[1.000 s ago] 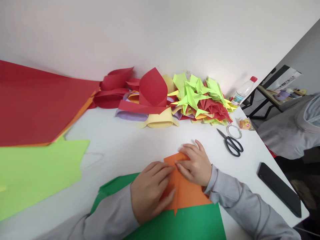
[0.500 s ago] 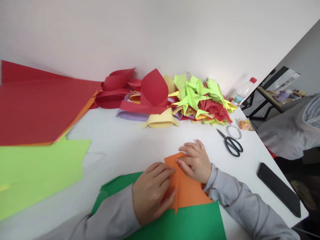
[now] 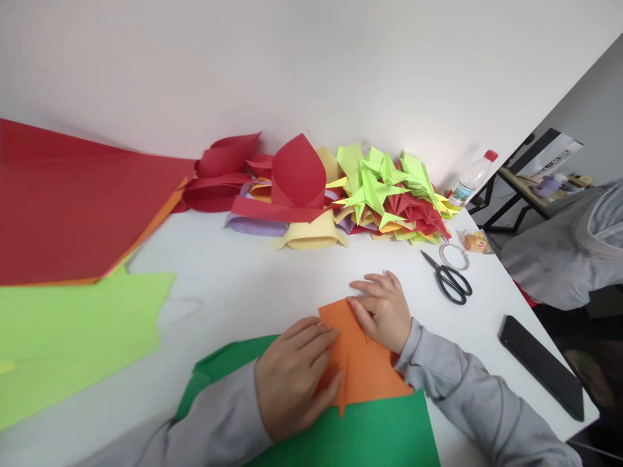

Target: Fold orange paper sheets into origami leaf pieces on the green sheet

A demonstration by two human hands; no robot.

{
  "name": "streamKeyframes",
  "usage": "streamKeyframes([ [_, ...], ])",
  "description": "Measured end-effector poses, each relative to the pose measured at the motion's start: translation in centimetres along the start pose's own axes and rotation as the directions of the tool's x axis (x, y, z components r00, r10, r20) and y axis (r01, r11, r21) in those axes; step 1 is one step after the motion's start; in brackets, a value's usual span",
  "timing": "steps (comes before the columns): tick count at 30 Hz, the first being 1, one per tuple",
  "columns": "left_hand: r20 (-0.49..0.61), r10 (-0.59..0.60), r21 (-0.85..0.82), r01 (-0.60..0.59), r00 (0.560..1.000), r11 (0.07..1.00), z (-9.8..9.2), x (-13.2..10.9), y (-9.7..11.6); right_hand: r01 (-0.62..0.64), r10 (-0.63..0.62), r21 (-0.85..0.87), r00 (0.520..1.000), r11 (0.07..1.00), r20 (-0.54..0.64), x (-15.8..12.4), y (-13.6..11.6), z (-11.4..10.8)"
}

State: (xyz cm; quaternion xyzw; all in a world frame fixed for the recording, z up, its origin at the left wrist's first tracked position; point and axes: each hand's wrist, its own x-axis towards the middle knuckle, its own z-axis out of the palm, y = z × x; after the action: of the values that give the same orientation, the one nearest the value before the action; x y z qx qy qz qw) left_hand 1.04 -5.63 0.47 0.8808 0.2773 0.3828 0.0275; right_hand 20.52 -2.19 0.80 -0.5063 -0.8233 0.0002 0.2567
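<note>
A sheet of orange paper (image 3: pixel 372 376) with a raised fold down its left part lies on a green sheet (image 3: pixel 370 431). My left hand (image 3: pixel 299 376) holds the orange paper down along its left side, fingers curved and thumb beside the fold. At the far edge of the orange paper, my right hand (image 3: pixel 384 311) grips it between thumb and forefinger, with the other fingers spread above the white table. Parts of the orange sheet are hidden under both hands.
Folded paper stars (image 3: pixel 384 188) and curled red paper pieces (image 3: pixel 296 175) line the wall. Scissors (image 3: pixel 450 282), a tape roll (image 3: pixel 454 257), a bottle (image 3: pixel 472 178) and a black phone (image 3: pixel 540 366) are on the right. Large red sheets (image 3: pixel 87 214) lie left. Another person's grey sleeve (image 3: pixel 549 246) shows.
My right thumb and forefinger have shifted slightly away from me to the far edge of the orange paper. My left hand stays nearly in place.
</note>
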Motion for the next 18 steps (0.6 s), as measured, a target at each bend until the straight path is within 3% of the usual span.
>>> streamKeyframes([
  [7, -0.064, -0.009, -0.001, 0.009, 0.998, 1.000, 0.6, -0.5, -0.4, 0.055, -0.055, 0.030, 0.998, 0.998, -0.006, -0.2, 0.2, -0.1],
  [13, 0.106, -0.071, 0.199, 0.049, 0.992, 0.979, 0.5, 0.2, -1.4, 0.083, -0.082, 0.020, 0.996, 0.996, -0.029, -0.4, 0.3, 0.1],
  [18, 0.217, -0.081, 0.173, 0.044, 0.973, 0.984, 0.9, 0.4, -1.8, 0.110, -0.109, -0.023, 0.994, 0.994, 0.020, -0.2, 0.0, 0.0],
])
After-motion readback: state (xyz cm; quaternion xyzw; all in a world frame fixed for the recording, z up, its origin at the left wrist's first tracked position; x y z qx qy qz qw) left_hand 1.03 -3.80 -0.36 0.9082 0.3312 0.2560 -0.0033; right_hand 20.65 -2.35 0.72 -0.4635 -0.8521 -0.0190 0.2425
